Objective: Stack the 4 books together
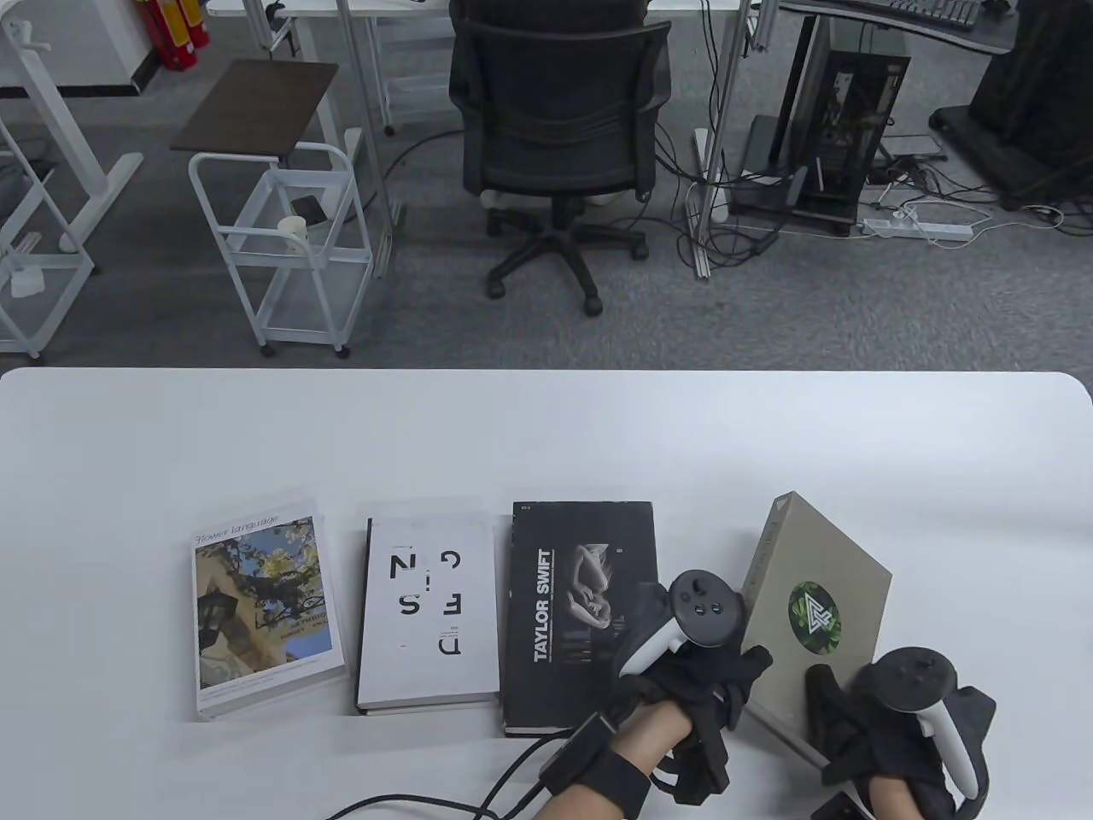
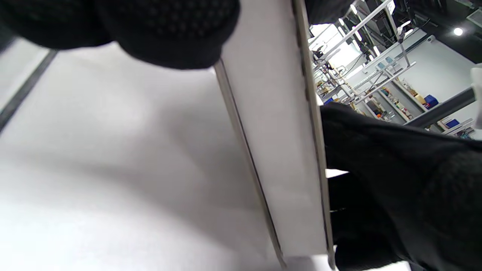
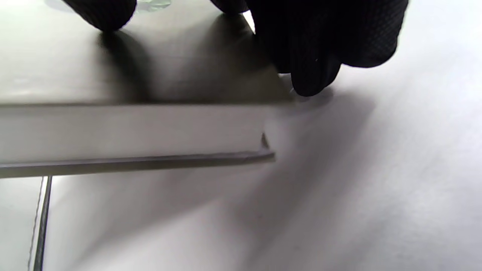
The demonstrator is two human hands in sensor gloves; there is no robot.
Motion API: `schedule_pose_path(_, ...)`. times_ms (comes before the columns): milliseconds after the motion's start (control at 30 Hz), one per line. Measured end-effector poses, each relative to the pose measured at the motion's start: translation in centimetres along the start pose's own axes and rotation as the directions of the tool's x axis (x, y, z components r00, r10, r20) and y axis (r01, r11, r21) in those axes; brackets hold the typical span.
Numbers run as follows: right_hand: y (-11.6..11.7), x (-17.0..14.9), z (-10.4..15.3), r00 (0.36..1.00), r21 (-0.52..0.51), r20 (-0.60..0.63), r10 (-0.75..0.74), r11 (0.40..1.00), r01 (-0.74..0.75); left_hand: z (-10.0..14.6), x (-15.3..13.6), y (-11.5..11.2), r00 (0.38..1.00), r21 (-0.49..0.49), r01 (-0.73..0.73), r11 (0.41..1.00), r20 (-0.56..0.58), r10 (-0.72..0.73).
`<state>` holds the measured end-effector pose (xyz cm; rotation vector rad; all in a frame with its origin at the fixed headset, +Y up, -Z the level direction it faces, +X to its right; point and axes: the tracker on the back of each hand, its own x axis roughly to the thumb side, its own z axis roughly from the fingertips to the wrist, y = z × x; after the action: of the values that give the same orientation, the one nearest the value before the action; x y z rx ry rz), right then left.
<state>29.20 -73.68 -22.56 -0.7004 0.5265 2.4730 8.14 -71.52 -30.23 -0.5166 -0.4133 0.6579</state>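
Observation:
Four books lie in a row on the white table. From left they are a Flower Language book, a white book with black letters, a black Taylor Swift book and a tan book with a green round logo. My left hand grips the tan book's near left edge, and my right hand holds its near right corner. The tan book is tilted, its near end raised off the table. The left wrist view shows its page block. The right wrist view shows its cover under my fingers.
The left hand's cable trails over the table's near edge. Beyond the far edge stand an office chair and a white cart on the floor.

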Motion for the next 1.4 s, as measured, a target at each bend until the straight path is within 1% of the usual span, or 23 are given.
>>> schedule_pose_path(100,-0.4,0.8,0.7,0.999,-0.043,0.029,0.046,0.998,-0.045,0.5,-0.7,0.9,0.998,0.008,-0.054,0.999,-0.014,0.054)
schedule_pose_path(233,-1.3,2.1,1.9,0.994,-0.12,0.075,0.082,0.99,-0.073,1.8,-1.7,3.2,0.995,0.053,-0.101,0.993,-0.011,0.102)
schedule_pose_path(367,-2.2,3.7,3.2,0.986,-0.19,0.135,0.098,0.979,-0.072,3.9,-3.6,6.5,0.988,0.112,-0.148,0.983,-0.022,0.152)
schedule_pose_path(400,-2.3,4.4,3.6,0.982,-0.206,0.154,0.109,0.976,-0.076,4.6,-4.4,7.7,0.985,0.135,-0.162,0.978,-0.029,0.168)
schedule_pose_path(500,-2.2,6.2,4.4,0.968,-0.239,0.202,0.151,0.966,-0.101,6.4,-6.5,10.4,0.982,0.195,-0.174,0.965,-0.042,0.186)
schedule_pose_path(600,-1.3,8.8,5.2,0.944,-0.276,0.254,0.209,0.952,-0.136,9.2,-9.0,13.4,0.982,0.279,-0.166,0.946,-0.041,0.184)
schedule_pose_path(733,0.6,11.8,6.0,0.902,-0.327,0.31,0.301,0.924,-0.196,13.1,-12.9,16.6,0.973,0.365,-0.189,0.912,-0.055,0.223)
schedule_pose_path(767,1.3,12.7,6.1,0.887,-0.343,0.328,0.325,0.916,-0.209,14.5,-14.4,17.4,0.967,0.393,-0.2,0.898,-0.066,0.244)
schedule_pose_path(833,2.4,13.9,6.3,0.869,-0.35,0.357,0.343,0.911,-0.217,16.4,-16.4,18.5,0.957,0.432,-0.219,0.875,-0.08,0.279)
schedule_pose_path(933,4.4,15.9,6.9,0.834,-0.349,0.418,0.36,0.911,-0.219,20.3,-20.7,20.4,0.924,0.511,-0.275,0.814,-0.096,0.371)
schedule_pose_path(1033,5.9,17.4,7.4,0.802,-0.371,0.467,0.373,0.906,-0.205,23.5,-24.4,21.4,0.88,0.576,-0.332,0.747,-0.097,0.466)
schedule_pose_path(1067,6.5,17.9,7.6,0.789,-0.375,0.485,0.378,0.905,-0.203,24.8,-25.9,21.6,0.858,0.601,-0.357,0.715,-0.092,0.506)
schedule_pose_path(1167,8.0,18.6,7.6,0.771,-0.376,0.514,0.377,0.906,-0.193,27.5,-29.1,22.0,0.814,0.649,-0.384,0.657,-0.099,0.572)
schedule_pose_path(1300,10.0,18.8,7.3,0.743,-0.395,0.528,0.411,0.893,-0.214,30.4,-32.9,21.9,0.757,0.696,-0.394,0.601,-0.125,0.642)
schedule_pose_path(1400,10.8,18.9,7.0,0.729,-0.405,0.513,0.454,0.876,-0.261,31.7,-34.8,21.4,0.721,0.717,-0.406,0.567,-0.13,0.68)
